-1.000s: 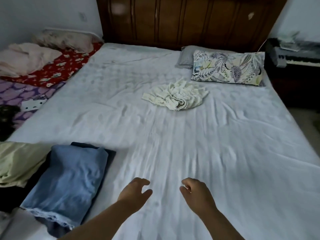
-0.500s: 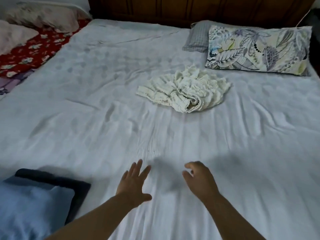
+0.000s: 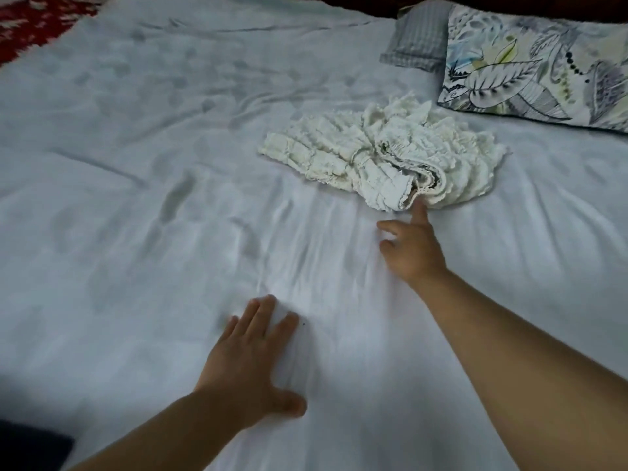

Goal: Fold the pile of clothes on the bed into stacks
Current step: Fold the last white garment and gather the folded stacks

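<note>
A wide bed [image 3: 142,185] under a pale, wrinkled sheet fills nearly the whole view. At its far right a leaf-patterned pillow [image 3: 540,62] lies with a grey checked pillow [image 3: 419,39] partly tucked behind its left end. A strip of red patterned cloth [image 3: 30,25] shows at the far left corner, and a dark folded garment [image 3: 30,447] cuts in at the near left corner. Toward the middle right of the bed, just in front of the leaf pillow and apart from it, lies the one loose piece of clothing in sight, a crumpled cream ruffled garment [image 3: 384,158], bunched with its frilled edges rolled over one another. The right hand [image 3: 411,253] reaches out over the sheet, its forefinger stretched forward so the tip touches the near edge of the cream garment while the other fingers [image 3: 387,229] curl loosely beneath; it grips nothing. The left hand [image 3: 248,365] lies palm down on the sheet, nearer the camera and well apart from the garment, its fingers straight and slightly spread, the thumb out to the side, holding nothing.
</note>
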A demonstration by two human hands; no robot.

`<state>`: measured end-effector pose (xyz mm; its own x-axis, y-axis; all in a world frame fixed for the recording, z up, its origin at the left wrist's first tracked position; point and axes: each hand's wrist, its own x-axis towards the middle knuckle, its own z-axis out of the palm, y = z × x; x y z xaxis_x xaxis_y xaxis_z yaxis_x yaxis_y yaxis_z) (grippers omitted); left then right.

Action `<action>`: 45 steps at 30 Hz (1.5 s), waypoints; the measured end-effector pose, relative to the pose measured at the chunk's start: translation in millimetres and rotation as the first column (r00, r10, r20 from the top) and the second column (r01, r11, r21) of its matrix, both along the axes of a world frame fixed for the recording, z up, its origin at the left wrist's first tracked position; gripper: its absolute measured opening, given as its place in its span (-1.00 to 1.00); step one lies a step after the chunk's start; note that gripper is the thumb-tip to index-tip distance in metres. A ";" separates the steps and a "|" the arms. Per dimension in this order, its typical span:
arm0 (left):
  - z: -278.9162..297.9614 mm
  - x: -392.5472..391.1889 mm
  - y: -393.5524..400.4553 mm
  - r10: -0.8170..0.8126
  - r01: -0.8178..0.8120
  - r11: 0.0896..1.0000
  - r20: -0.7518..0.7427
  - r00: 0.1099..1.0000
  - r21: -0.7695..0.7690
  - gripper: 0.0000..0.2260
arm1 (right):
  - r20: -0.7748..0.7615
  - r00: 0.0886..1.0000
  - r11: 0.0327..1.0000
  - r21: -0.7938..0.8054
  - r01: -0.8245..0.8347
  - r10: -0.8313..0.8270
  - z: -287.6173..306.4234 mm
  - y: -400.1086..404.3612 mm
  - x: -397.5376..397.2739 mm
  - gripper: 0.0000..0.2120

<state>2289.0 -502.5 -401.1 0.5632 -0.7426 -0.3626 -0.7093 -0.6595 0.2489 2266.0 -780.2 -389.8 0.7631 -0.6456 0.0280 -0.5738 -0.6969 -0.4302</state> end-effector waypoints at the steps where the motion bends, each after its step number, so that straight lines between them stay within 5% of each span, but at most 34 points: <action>1: -0.8 0.2 -0.6 0.000 0.000 1.000 -0.003 1.000 -0.003 -0.02 | -0.004 1.000 1.000 0.000 -0.001 0.001 1.1 -8.4 4.9 -0.64; 8: 1.4 -0.8 -2.5 -0.010 0.011 0.998 -0.015 1.000 0.058 -0.01 | -0.083 0.996 0.973 -0.225 -0.056 0.038 19.6 -21.1 14.1 -0.56; 13: 5.2 -1.9 -5.9 -0.015 0.018 0.993 -0.031 0.999 0.117 -0.02 | -0.185 0.972 0.988 -0.025 -0.150 0.143 20.8 -26.9 17.6 -0.60; 16: 7.3 -0.3 -7.2 -0.001 0.007 0.990 -0.043 0.999 0.139 -0.02 | -0.132 0.975 0.980 -0.059 -0.190 0.181 22.0 -0.2 5.2 -0.81; 20: 15.8 -1.9 -7.9 0.036 -0.024 0.991 -0.089 0.995 0.135 -0.04 | -0.094 0.959 0.955 -0.107 -0.278 0.269 12.0 74.6 -37.7 -0.80; 24: 40.6 -22.0 4.0 0.106 -0.103 0.994 -0.206 0.973 0.023 -0.30 | 0.045 0.954 0.955 -0.030 -0.297 0.298 11.2 145.7 -98.4 -0.79; 26: 55.1 -46.3 16.4 0.273 -0.379 0.917 -0.500 0.822 -0.122 -0.55 | 0.054 0.954 0.952 0.062 -0.299 0.296 23.2 178.0 -128.1 -0.75; 29: 84.1 -95.9 35.8 0.350 -0.745 0.658 -0.833 0.428 -0.107 -0.71 | 0.059 0.947 0.924 0.208 -0.321 0.315 52.5 222.1 -171.8 -0.68; 33: 114.7 -149.8 68.0 0.431 -0.828 0.560 -0.844 0.319 -0.027 -0.52 | 0.081 0.944 0.882 0.339 -0.327 0.319 112.9 263.2 -227.5 -0.64; 35: 131.9 -167.0 81.8 0.444 -0.780 0.625 -0.828 0.342 0.012 -0.42 | 0.018 0.935 0.857 0.395 -0.331 0.353 129.0 272.6 -258.3 -0.66; 40: 198.7 -200.7 121.9 0.408 -0.570 0.816 -0.606 0.683 -0.092 -0.69 | 0.099 0.948 0.906 0.279 -0.318 0.302 184.0 296.0 -316.2 -0.74; 45: 267.2 -223.3 172.7 0.292 -0.517 0.831 -0.629 0.720 -0.206 -0.86 | -0.019 0.920 0.915 0.115 -0.386 0.391 237.1 312.3 -337.5 -0.51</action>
